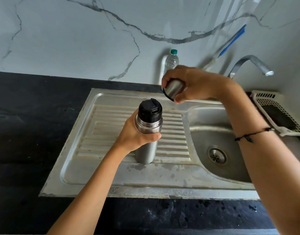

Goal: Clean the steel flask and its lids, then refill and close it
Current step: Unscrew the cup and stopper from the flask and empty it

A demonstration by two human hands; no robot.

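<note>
The steel flask [146, 150] stands upright on the ribbed drainboard [98, 133] of the sink. Its black inner stopper lid [150, 110] sits on its neck. My left hand [137, 134] grips the flask just below the neck. My right hand [190, 83] holds the steel outer cup lid [173, 89] in the air, above and to the right of the flask, tilted with its black rim pointing down-left. Fingers cover much of the cup lid.
The sink basin [205, 126] with its drain [216, 156] lies to the right, under a steel tap [251, 65]. A clear plastic water bottle [171, 61] with a green cap stands against the marble wall. A white plastic basket [278, 112] sits at the right edge. Black countertop [27, 133] surrounds the sink.
</note>
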